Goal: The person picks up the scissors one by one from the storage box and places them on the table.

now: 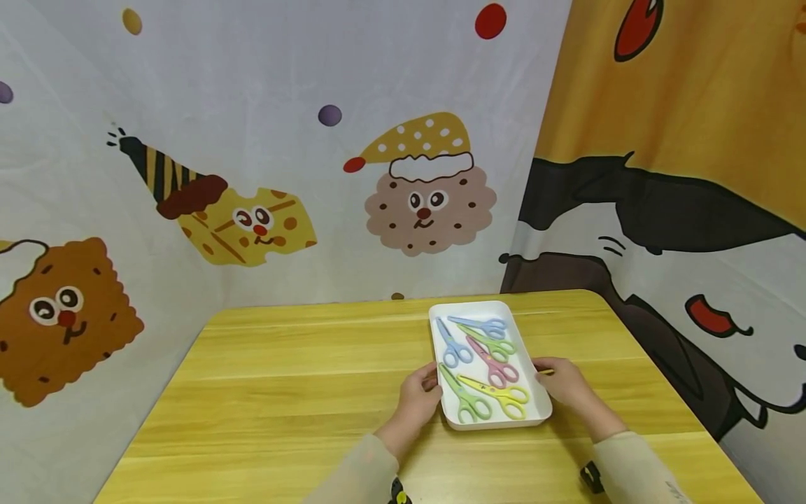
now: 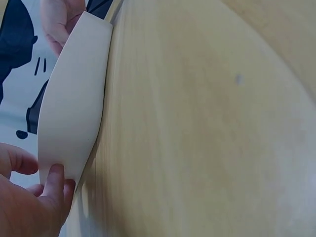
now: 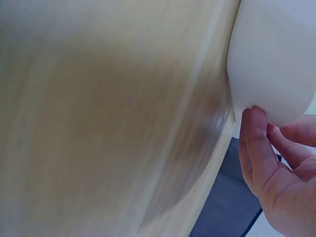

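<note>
A white shallow tray (image 1: 497, 424) rests on the wooden table. Inside it lie several children's scissors: light blue scissors (image 1: 451, 343) on the left, another blue pair (image 1: 488, 325) at the far end, green scissors (image 1: 481, 337) beside that, pink scissors (image 1: 488, 359) mid-tray, and yellow scissors (image 1: 497, 393) and a second green pair (image 1: 462, 394) near the front. My left hand (image 1: 417, 395) holds the tray's left side, fingertips on its outer wall. On the opposite side, my right hand (image 1: 567, 381) grips the tray, fingers against the wall and thumb by the rim.
The wooden table (image 1: 283, 392) stretches to the left of the tray. Behind it hangs a white cloth (image 1: 264, 84) printed with cartoon foods. A dark strap piece (image 1: 592, 477) sits by the right sleeve.
</note>
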Demonstrator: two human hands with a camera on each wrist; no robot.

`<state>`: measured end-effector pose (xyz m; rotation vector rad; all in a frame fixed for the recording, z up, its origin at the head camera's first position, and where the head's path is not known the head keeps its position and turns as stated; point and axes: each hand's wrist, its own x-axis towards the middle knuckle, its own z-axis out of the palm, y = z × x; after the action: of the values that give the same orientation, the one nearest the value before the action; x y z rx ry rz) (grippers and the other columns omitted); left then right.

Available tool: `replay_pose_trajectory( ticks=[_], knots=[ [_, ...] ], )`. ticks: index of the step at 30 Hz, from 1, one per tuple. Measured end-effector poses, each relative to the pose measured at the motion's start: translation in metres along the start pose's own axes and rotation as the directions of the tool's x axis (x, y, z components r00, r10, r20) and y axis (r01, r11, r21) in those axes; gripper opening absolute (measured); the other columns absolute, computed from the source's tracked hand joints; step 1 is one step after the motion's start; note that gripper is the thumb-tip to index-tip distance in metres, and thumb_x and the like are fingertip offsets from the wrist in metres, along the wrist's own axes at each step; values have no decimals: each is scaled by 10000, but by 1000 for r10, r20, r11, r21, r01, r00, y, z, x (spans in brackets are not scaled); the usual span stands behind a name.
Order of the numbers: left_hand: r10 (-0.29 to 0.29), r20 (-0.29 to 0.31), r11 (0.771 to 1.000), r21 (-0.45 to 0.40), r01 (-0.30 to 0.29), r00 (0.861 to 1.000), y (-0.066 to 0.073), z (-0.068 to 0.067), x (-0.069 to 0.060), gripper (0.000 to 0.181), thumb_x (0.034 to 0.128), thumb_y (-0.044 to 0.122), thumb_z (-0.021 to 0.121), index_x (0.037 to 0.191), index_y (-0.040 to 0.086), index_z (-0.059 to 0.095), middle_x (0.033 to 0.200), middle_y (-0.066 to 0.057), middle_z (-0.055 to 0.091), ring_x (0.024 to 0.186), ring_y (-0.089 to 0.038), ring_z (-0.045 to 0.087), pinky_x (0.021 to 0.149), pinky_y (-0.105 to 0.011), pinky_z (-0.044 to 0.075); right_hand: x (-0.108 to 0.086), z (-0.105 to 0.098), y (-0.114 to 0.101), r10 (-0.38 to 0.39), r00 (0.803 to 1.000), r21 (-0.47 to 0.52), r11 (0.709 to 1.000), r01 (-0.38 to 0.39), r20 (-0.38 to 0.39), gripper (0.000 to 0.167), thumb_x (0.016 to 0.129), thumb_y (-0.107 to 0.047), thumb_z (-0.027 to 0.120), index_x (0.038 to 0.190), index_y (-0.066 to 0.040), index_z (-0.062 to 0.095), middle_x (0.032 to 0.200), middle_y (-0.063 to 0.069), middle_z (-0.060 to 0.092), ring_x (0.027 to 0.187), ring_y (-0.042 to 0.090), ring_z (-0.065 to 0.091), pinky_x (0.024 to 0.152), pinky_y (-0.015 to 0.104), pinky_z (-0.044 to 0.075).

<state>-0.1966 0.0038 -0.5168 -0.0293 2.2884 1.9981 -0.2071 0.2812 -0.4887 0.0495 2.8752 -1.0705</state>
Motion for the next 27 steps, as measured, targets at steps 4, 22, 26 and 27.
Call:
replay_pose_trajectory(
  ticks=[4,22,26,27],
  knots=[
    [-12,-10,1000,4,12,1000,1,-5,-1,468,839,-68,546,1305,-43,522,1231,-182,598,1067,-274,599,823,-255,551,1,3,-1,-2,1000,10,1000,2,10,344,882,-25,560,1203,98,586,1148,301,601,981,392,594,789,440,542],
    [2,-2,1000,2,-2,1000,-6,-29,-1,485,838,-61,551,1320,-64,497,1237,-209,584,1072,-294,595,832,-263,549,4,19,-17,-25,1000,23,999,25,8,328,881,2,561,1187,117,587,1132,288,619,992,385,604,814,461,541],
    [-4,-8,1000,2,4,1000,-7,-34,-2,482,842,-65,548,1321,-64,496,1241,-213,583,1081,-301,595,849,-273,546,2,22,-22,-54,999,22,998,54,2,322,869,9,568,1168,126,595,1117,284,630,971,379,616,796,451,550],
    [-3,-11,1000,2,4,1000,-7,-35,-2,481,841,-67,548,1319,-65,497,1240,-215,584,1081,-303,595,852,-274,546,2,24,-23,-56,998,23,998,56,2,321,868,8,570,1165,124,598,1113,280,633,970,375,617,796,449,550]
  ],
)
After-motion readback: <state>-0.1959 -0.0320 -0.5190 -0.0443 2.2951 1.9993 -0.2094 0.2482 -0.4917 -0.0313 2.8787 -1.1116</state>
